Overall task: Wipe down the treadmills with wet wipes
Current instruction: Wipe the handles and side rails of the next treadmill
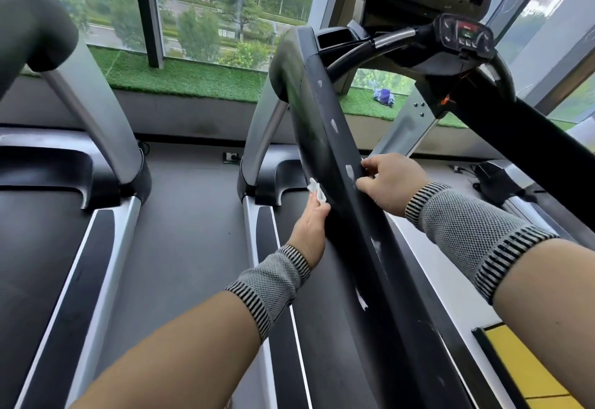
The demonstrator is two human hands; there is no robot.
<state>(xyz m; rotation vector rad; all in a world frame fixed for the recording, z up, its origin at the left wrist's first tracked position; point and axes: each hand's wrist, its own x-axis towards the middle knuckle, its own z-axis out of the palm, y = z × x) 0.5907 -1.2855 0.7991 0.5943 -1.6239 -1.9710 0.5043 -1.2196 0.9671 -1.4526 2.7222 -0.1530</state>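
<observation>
A long black handrail (pixel 317 125) of the treadmill runs from upper middle toward the lower right, with worn pale patches along it. My left hand (pixel 310 226) holds a crumpled white wet wipe (pixel 316 190) against the rail's left underside. My right hand (pixel 391 180) grips the rail's right edge, fingers curled round it, level with the wipe. Both wrists wear grey knitted sleeves. The treadmill console (pixel 463 33) with buttons sits at the upper right.
A second treadmill (pixel 64 215) stands to the left, its grey upright (pixel 96 109) and black rail end close by. Grey floor lies between the machines. A green turf ledge (pixel 180 77) runs under the windows, with a purple object (pixel 383 96) on it. A yellow panel (pixel 528 373) shows at lower right.
</observation>
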